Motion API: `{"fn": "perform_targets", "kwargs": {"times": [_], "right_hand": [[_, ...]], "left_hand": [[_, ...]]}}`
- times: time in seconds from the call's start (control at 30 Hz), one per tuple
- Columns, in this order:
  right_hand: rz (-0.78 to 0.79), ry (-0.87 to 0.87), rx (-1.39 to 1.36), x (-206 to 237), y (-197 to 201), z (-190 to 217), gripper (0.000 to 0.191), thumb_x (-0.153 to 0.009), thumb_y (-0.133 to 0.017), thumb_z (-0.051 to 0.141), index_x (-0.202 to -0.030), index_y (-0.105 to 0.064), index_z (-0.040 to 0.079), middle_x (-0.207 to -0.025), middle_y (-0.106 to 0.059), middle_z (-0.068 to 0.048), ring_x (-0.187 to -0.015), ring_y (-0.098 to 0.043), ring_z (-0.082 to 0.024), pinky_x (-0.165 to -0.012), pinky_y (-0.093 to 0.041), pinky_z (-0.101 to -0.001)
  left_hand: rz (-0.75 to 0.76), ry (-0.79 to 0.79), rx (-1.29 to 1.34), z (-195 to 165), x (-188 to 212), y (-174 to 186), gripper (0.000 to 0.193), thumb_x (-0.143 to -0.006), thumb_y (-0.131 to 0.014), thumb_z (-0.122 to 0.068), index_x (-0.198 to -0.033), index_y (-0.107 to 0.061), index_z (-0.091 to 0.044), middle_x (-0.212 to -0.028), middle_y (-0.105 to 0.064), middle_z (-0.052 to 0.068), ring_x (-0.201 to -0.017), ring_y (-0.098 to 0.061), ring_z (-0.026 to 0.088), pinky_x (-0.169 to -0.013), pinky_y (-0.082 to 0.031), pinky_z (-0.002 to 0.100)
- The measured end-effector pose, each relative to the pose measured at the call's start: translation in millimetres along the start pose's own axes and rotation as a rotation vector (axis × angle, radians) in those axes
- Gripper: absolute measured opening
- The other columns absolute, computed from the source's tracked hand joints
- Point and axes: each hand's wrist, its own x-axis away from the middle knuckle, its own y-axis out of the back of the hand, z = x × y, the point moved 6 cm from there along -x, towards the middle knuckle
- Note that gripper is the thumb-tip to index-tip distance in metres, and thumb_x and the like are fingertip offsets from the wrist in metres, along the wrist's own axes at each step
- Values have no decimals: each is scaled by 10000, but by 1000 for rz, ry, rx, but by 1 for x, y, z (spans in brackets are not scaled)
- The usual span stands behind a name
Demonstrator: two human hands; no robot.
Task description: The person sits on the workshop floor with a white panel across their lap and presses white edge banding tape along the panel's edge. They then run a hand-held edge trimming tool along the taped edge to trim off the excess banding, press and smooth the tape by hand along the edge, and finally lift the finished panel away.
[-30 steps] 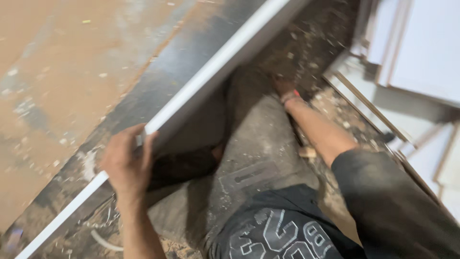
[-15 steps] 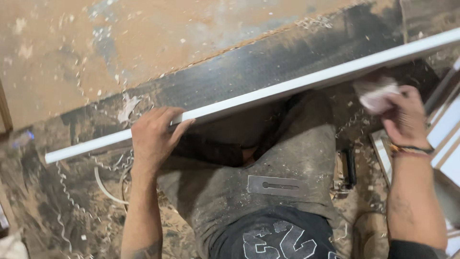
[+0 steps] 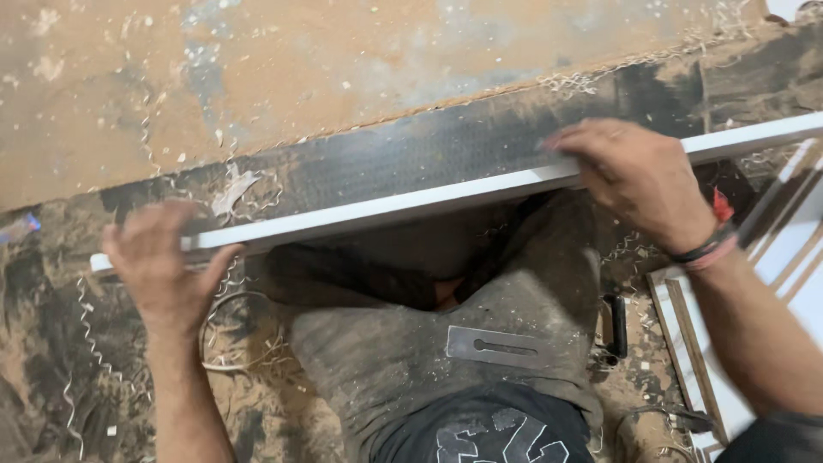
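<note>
Your left hand (image 3: 163, 266) grips the white strip (image 3: 411, 204) near its end, your right hand (image 3: 639, 176) presses flat on it, with shavings (image 3: 81, 317) already around.

A long, thin white strip (image 3: 411, 204), flat-faced and dusty, lies slanted over the sawdust-strewn floor (image 3: 257, 77), its left end lower and its right end rising toward the right edge, running along a dark board (image 3: 446, 150) just behind it.
</note>
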Motion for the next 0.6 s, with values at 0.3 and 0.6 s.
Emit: {"fn": "perform_targets", "kwargs": {"times": [0.3, 0.6], "right_hand": [[877, -428, -331, -1, -44, -99, 567, -900, -626, 261, -1463, -613, 333, -1497, -596, 23, -1160, -693, -252, -933, -590, -465], [781, 260, 254, -17, -84, -49, 782, -902, -482, 462, -1579, -298, 117, -1554, -386, -178, -1463, -338, -349, -1207, -316, -525]], "left_hand": [[-195, 749, 1178, 132, 98, -71, 673, -823, -896, -47, -1401, -551, -69, -1216, -660, 54, -1159, -656, 188, -1029, -564, 366], [-265, 675, 1169, 139, 104, -88, 580, -780, -933, 79, -1203, -574, -93, -1133, -632, 18, -1073, -627, 146, -990, -546, 312]]}}
